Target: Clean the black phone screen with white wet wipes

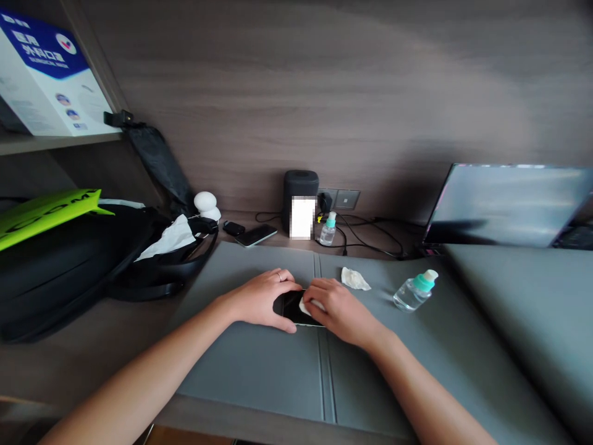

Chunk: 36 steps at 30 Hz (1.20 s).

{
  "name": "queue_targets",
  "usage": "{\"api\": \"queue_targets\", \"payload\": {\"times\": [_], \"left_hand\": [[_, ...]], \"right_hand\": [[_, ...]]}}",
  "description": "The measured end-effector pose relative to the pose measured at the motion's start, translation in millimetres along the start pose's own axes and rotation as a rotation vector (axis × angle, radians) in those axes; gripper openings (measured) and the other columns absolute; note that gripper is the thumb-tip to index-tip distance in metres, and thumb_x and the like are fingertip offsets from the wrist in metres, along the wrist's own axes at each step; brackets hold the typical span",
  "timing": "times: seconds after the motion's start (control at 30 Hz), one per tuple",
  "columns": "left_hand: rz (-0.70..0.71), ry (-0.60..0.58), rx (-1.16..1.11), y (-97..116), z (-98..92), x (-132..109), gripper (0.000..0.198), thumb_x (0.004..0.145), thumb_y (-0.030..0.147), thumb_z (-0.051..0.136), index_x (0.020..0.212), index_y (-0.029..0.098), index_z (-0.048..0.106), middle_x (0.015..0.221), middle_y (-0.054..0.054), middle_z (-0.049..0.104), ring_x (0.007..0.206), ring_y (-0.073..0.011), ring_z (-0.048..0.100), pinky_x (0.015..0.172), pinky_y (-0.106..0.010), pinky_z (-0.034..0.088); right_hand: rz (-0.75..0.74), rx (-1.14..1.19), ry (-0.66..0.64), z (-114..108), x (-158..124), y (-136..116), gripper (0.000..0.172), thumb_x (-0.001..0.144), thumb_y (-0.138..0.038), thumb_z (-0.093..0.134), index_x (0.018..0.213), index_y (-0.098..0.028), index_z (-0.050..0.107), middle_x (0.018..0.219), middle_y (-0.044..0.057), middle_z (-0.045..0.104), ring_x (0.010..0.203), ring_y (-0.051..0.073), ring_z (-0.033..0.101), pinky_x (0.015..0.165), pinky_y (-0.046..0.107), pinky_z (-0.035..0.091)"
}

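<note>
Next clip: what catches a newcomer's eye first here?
Both hands meet mid-desk on a dark phone: the left hand steadies it, the right hand presses a white wipe on its screen. Right of them a teal-capped bottle lies tipped on the grey mat.

At ten o'clock, the blue-and-white box bears white Chinese characters, 外科口罩 among them, above a smaller line that seems to read SURGICAL MASK. At nine o'clock, the lime-green bag shows large black capitals, "COM", with the rest cut off.
</note>
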State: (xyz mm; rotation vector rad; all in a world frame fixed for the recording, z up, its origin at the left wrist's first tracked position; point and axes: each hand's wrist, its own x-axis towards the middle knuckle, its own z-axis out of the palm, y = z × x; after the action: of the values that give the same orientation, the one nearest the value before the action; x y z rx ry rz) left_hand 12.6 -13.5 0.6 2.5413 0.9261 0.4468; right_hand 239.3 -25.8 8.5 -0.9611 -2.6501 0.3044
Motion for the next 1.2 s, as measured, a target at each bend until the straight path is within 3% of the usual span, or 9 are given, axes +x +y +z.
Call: {"api": "queue_targets", "payload": {"times": [0.13, 0.33, 0.47, 0.63, 0.8, 1.07, 1.2], "left_hand": [[-0.017, -0.002, -0.001, -0.5, 0.6, 0.7, 0.068, 0.064, 0.047, 0.083, 0.123, 0.023, 0.058, 0.114, -0.006, 0.059, 0.109, -0.0267, 0.057, 0.096, -0.038, 0.046], [-0.089, 0.02, -0.043, -1.4, 1.8, 0.9, 0.076, 0.065, 0.043, 0.081, 0.132, 0.025, 0.051, 0.121, -0.006, 0.059, 0.112, -0.0279, 0.057, 0.098, -0.039, 0.046], [-0.143, 0.028, -0.093, -2.0, 4.4, 1.5, 0.082, 0.062, 0.04, 0.083, 0.133, 0.026, 0.046, 0.123, -0.006, 0.06, 0.112, -0.0292, 0.058, 0.096, -0.041, 0.047], [-0.141, 0.037, -0.09, -2.8, 3.0, 1.7, 0.076, 0.06, 0.038, 0.082, 0.127, 0.025, 0.048, 0.123, -0.007, 0.06, 0.112, -0.0295, 0.059, 0.095, -0.04, 0.047], [-0.173, 0.039, -0.046, -7.6, -5.2, -1.4, 0.068, 0.063, 0.038, 0.079, 0.124, 0.024, 0.05, 0.121, -0.006, 0.06, 0.112, -0.0285, 0.058, 0.095, -0.04, 0.046], [-0.153, -0.001, -0.024, -10.6, -10.9, -3.0, 0.059, 0.066, 0.04, 0.078, 0.119, 0.024, 0.057, 0.117, -0.005, 0.06, 0.108, -0.0279, 0.06, 0.092, -0.037, 0.047], [-0.147, -0.034, -0.044, -13.0, -14.3, -4.9, 0.059, 0.067, 0.041, 0.077, 0.121, 0.024, 0.058, 0.118, -0.004, 0.06, 0.108, -0.0267, 0.06, 0.092, -0.036, 0.047]], "right_hand": [[-0.03, 0.006, -0.004, 0.5, 0.1, -1.2, 0.016, 0.099, -0.021, 0.048, 0.088, -0.019, 0.06, 0.09, 0.004, 0.062, 0.083, 0.017, 0.057, 0.075, 0.03, 0.039], [0.078, 0.035, 0.001, -12.4, -12.2, 19.5, 0.015, 0.096, -0.017, 0.051, 0.087, -0.019, 0.063, 0.084, 0.002, 0.062, 0.077, 0.016, 0.057, 0.072, 0.028, 0.04], [0.059, 0.027, 0.032, -7.3, -7.0, 9.8, 0.017, 0.097, -0.019, 0.049, 0.085, -0.019, 0.062, 0.085, 0.004, 0.061, 0.076, 0.017, 0.057, 0.07, 0.028, 0.042], [-0.072, 0.067, 0.027, 0.3, 1.0, 0.0, 0.017, 0.099, -0.023, 0.049, 0.093, -0.02, 0.064, 0.095, 0.006, 0.063, 0.088, 0.019, 0.059, 0.078, 0.03, 0.045], [-0.021, 0.078, 0.065, -5.1, -6.7, 17.4, 0.021, 0.1, -0.025, 0.046, 0.096, -0.02, 0.066, 0.094, 0.007, 0.063, 0.087, 0.02, 0.06, 0.079, 0.033, 0.046], [-0.104, 0.063, 0.06, 6.6, 2.6, -3.1, 0.019, 0.1, -0.025, 0.048, 0.104, -0.019, 0.066, 0.102, 0.009, 0.062, 0.095, 0.021, 0.058, 0.087, 0.035, 0.044], [-0.065, 0.029, 0.062, 1.7, -1.5, 7.6, 0.019, 0.099, -0.022, 0.048, 0.105, -0.019, 0.066, 0.103, 0.009, 0.063, 0.096, 0.021, 0.058, 0.087, 0.035, 0.043]]}}
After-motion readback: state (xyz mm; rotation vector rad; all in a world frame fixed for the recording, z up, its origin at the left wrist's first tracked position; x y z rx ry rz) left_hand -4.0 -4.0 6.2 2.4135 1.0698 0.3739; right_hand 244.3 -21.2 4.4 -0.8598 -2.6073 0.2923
